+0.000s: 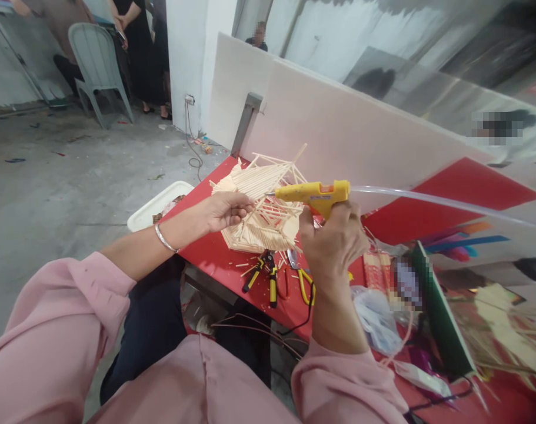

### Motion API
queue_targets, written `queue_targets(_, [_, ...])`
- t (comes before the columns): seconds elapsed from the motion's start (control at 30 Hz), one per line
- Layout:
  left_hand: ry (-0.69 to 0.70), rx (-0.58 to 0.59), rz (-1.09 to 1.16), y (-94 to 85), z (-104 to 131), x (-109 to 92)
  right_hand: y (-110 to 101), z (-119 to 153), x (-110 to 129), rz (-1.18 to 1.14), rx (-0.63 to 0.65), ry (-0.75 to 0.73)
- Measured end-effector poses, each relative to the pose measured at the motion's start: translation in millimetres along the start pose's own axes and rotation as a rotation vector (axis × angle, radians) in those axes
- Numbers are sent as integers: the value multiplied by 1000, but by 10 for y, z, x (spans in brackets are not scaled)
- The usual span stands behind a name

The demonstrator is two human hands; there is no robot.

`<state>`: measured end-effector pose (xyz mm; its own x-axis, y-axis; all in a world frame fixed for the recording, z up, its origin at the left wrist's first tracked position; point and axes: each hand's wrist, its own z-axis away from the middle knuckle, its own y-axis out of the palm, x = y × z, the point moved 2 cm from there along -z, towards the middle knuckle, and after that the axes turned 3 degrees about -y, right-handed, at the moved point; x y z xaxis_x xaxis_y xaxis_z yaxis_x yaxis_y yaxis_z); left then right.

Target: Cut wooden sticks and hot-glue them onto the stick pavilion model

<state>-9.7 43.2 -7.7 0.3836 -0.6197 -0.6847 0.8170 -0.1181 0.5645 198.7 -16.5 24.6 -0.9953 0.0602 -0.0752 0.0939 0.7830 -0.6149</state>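
Observation:
My right hand (336,238) is wrapped round the handle of a yellow hot glue gun (305,191), its nozzle pointing left. A long clear glue stick (409,194) trails out of the back of the gun to the right. The fingers of my left hand (227,211) are pinched together close to the nozzle tip; whatever is between them is too small to make out. Under and behind both hands lies a model built of thin wooden sticks (263,179), with a slatted roof-like part and a base of side-by-side sticks. My left hand partly covers it.
Yellow-and-black pliers (272,282) and other hand tools lie on the red table (219,256) in front of the model. To the right are a plastic bag (376,318) and a green-sided partition (444,312). A white board (338,118) stands behind. People and a chair (97,62) are farther off.

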Motion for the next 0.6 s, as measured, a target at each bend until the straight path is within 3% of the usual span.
queue_targets(0.6, [-17, -6, 10, 13, 66, -44, -9, 10, 19, -14, 20, -14])
